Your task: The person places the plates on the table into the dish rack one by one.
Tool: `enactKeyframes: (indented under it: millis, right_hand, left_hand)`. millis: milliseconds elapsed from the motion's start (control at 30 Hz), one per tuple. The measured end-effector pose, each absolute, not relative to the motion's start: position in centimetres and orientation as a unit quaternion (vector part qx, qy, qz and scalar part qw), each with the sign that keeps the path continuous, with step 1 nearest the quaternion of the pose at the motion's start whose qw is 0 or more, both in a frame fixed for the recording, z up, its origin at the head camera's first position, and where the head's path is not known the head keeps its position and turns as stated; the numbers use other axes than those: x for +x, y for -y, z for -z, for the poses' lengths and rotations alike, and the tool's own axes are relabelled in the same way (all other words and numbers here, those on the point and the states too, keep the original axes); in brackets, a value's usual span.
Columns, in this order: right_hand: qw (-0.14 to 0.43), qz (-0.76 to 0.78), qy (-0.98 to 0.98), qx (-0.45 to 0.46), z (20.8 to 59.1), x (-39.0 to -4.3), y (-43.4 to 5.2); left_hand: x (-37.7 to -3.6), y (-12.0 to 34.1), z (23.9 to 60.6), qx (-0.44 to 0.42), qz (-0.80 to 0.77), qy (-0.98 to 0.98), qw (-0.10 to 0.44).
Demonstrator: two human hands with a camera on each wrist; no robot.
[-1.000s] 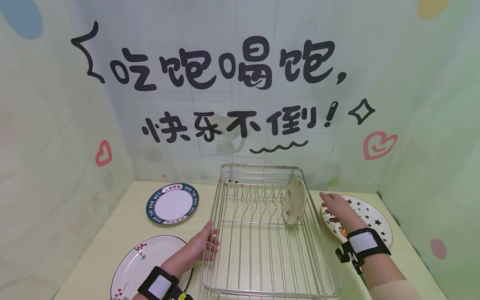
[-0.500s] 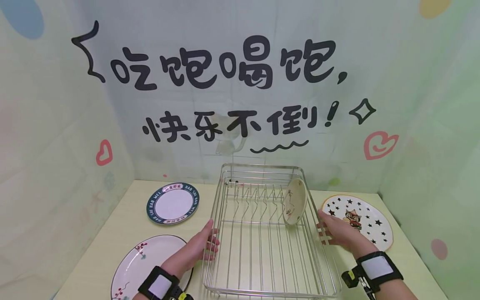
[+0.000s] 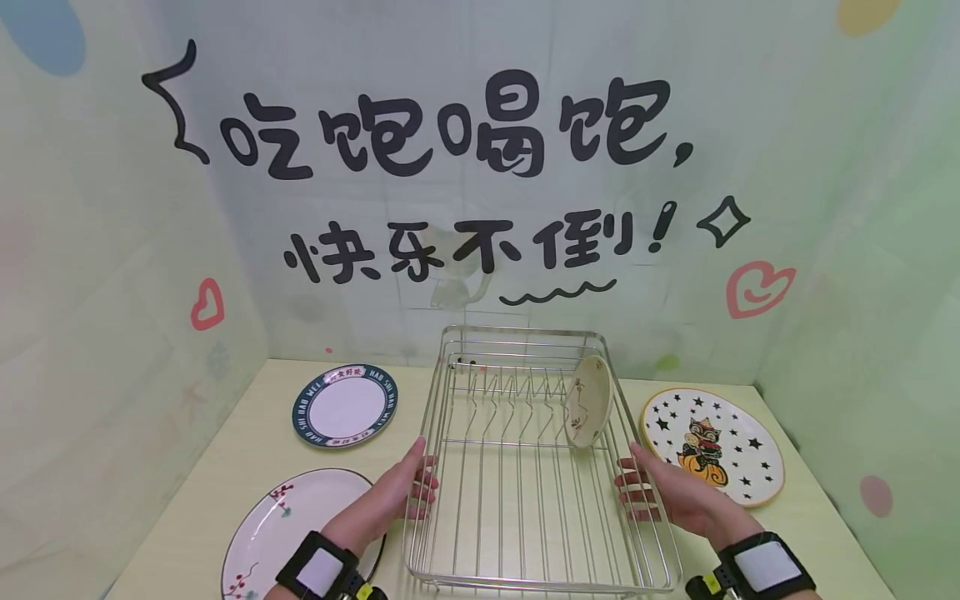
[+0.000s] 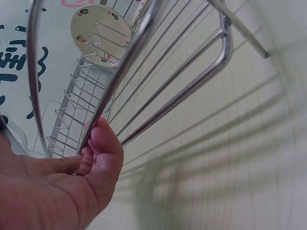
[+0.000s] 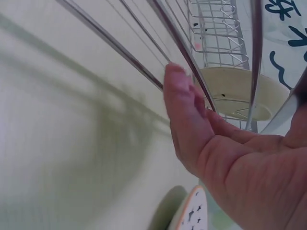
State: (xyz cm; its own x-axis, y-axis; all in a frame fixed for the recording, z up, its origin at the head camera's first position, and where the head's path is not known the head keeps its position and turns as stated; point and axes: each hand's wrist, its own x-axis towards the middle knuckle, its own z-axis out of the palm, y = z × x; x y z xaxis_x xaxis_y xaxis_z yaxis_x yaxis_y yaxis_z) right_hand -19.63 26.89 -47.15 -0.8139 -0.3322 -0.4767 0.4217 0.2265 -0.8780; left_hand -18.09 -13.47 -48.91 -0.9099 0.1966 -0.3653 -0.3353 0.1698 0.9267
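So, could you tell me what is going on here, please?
A person has both hands on a wire dish rack: the left hand grips its left side, the right hand its right side. One small dish stands in the rack. Three plates lie on the table around it.

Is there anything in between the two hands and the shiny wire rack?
No, nothing is in the way. The left hand and the right hand each touch a side of the wire rack, fingers curled round its wires. The small dish stands inside, farther back.
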Motion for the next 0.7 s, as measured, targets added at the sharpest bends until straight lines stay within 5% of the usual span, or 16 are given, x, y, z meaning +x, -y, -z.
enactKeyframes:
  millis: [700]
  right_hand:
    - [0.295,0.678,-0.673,0.039,48.6,-18.5,-27.4]
  left_hand:
    - [-18.0,13.4,48.8,-0.05,-0.641,-0.74,0.199]
